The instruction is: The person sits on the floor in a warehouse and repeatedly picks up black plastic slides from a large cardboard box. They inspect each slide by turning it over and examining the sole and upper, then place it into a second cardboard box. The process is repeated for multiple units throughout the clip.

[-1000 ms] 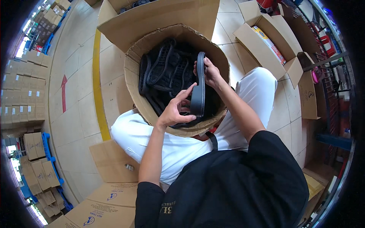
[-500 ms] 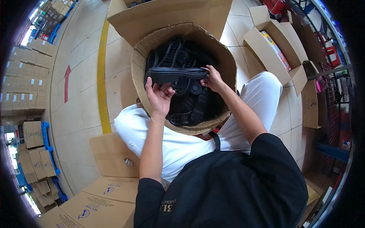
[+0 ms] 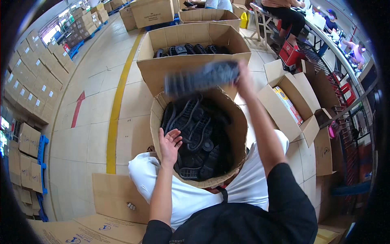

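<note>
A black shoe sole (image 3: 202, 77), smeared by motion, is gripped at its right end by my right hand (image 3: 243, 81). It is up over the far rim of a round cardboard bin (image 3: 240, 122), in front of a larger cardboard box (image 3: 156, 73). Several black soles (image 3: 199, 138) lie heaped inside the bin. More soles (image 3: 180, 50) sit in a row within the larger box. My left hand (image 3: 170, 143) is over the bin's left side, palm up with fingers apart, and holds nothing.
An open carton (image 3: 280, 93) with a coloured package stands at the right beside a metal rack. Flattened cardboard (image 3: 118, 199) lies at my left. A yellow floor line (image 3: 118, 122) runs along the left. Stacked cartons (image 3: 32, 85) and seated people are farther off.
My right hand has lifted the sole up and away, from above the bin toward the larger box. My left hand has let go of it. The view has tilted up.
</note>
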The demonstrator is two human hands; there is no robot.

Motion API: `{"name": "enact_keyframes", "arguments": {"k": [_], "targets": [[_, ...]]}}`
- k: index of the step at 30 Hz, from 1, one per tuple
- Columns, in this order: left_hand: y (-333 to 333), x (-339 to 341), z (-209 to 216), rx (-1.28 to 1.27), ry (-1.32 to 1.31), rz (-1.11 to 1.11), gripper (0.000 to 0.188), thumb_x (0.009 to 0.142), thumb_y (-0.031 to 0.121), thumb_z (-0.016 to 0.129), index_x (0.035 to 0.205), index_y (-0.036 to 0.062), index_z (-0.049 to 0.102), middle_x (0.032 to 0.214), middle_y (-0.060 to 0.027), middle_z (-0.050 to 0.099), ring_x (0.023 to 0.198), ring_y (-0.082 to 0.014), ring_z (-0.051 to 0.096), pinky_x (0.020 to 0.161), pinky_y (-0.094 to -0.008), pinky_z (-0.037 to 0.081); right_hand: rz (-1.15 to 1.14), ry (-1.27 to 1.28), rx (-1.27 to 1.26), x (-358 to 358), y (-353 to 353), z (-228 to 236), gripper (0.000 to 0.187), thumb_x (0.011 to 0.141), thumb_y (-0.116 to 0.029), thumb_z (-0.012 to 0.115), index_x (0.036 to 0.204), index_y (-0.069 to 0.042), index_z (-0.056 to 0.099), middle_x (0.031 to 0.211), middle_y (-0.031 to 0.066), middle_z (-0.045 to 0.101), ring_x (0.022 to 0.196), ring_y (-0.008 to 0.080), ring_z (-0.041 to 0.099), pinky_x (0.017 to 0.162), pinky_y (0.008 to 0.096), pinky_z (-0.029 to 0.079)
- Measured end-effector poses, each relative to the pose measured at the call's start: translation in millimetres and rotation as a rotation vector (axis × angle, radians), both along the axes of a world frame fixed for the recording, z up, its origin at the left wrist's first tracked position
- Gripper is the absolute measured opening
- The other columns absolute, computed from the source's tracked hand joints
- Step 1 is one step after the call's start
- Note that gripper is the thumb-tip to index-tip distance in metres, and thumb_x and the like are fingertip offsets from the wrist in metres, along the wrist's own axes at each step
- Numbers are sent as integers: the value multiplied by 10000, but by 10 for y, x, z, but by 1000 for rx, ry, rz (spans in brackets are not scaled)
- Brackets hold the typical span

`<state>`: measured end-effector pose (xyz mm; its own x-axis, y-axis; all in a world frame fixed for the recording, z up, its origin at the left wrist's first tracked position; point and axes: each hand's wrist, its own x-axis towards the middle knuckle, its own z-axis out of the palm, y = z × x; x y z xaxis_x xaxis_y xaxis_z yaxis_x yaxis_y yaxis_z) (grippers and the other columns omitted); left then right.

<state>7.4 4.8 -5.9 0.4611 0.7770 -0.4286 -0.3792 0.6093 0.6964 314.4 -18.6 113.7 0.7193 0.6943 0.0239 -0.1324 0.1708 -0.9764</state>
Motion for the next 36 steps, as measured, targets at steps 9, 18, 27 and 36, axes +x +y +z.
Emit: {"name": "enact_keyframes", "arguments": {"k": [9, 18, 27, 36], "targets": [[-57, 45, 36, 97, 33, -101, 488, 806, 539, 425, 939, 85, 542, 866, -40, 574, 734, -128, 526, 695, -270, 401, 183, -425, 285, -595, -180, 1029, 357, 881, -254, 453, 1175, -85, 339, 748, 126, 596, 507, 160, 579, 401, 211, 426], [-110, 37, 30, 92, 76, -93, 450, 811, 520, 439, 931, 98, 539, 838, -27, 571, 722, -110, 522, 683, -249, 405, 350, -244, -241, -826, -70, -658, 208, 841, -206, 514, 960, -35, 510, 629, 43, 568, 464, 111, 542, 397, 234, 429], [-69, 39, -20, 74, 116, -17, 414, 826, 477, 444, 925, 90, 554, 832, -19, 575, 697, -96, 519, 656, -230, 399, 346, -355, -1335, -1152, -1063, -3409, 756, 650, -355, 700, 1224, -38, 323, 1198, 211, 416, 1095, 354, 417, 904, 411, 375], [-92, 93, -5, 73, 125, 89, 374, 828, 444, 465, 910, 90, 556, 797, -12, 565, 678, -92, 511, 638, -229, 395, 288, -516, -880, -1339, -902, -3133, 800, 630, -317, 733, 1242, -66, 283, 1083, 220, 483, 967, 336, 520, 835, 344, 438]]}}
